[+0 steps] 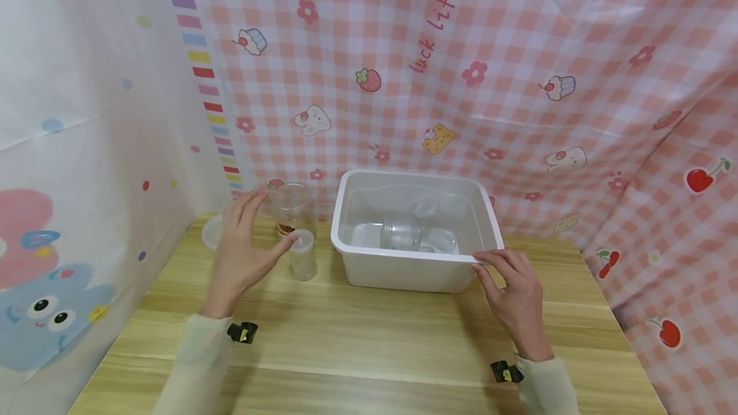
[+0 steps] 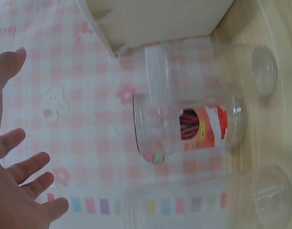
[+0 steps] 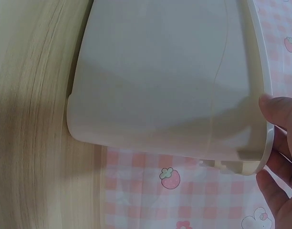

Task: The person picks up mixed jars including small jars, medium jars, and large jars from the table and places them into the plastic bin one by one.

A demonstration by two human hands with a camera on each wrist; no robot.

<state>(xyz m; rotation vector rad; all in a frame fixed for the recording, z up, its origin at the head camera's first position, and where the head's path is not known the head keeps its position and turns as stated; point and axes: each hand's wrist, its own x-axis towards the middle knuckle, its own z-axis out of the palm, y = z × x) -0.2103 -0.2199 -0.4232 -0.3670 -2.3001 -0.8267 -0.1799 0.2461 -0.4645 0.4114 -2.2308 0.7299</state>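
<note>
My left hand is raised over the left of the table, thumb and fingers spread, holding nothing. Beside it stand three clear plastic jars: a slim one with a whitish lid, a wider jar with a red-and-brown label, and another, farthest left, partly hidden by the hand. In the left wrist view a gap separates the fingers from all of them. At its front right corner, my right hand pinches the rim of a white plastic bin, thumb outside. Inside the bin lies a clear jar on its side.
More clear plastic pieces lie in the bin, their kind hard to tell. A wood-grain table carries everything. Pink checked cloth hangs behind and at the right, and a white patterned cloth hangs at the left.
</note>
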